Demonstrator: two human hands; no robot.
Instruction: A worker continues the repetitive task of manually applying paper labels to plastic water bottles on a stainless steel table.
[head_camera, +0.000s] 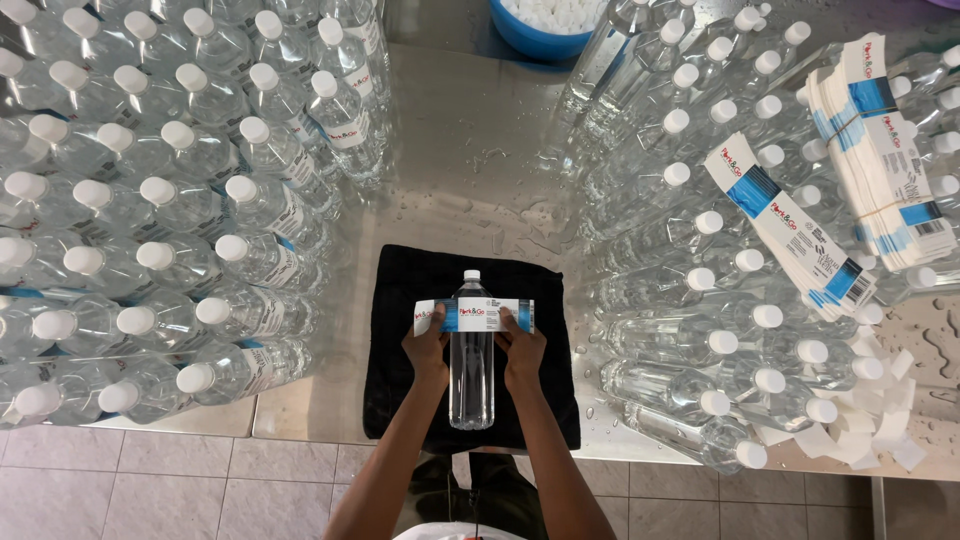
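Note:
A clear plastic bottle (471, 375) with a white cap lies on a black cloth (405, 290), cap pointing away from me. A white and blue paper label (475, 316) lies across its upper body. My left hand (428, 352) presses the label's left end against the bottle. My right hand (522, 350) presses the right end. Both hands flank the bottle, fingers on the label.
Several labelled capped bottles (200, 180) stand packed at the left. Unlabelled capped bottles (700, 260) lie stacked at the right, with bundles of labels (800, 235) on them. A blue bowl of white caps (545, 25) sits at the back. The steel table (450, 130) is wet; peeled backing strips (870, 420) lie right.

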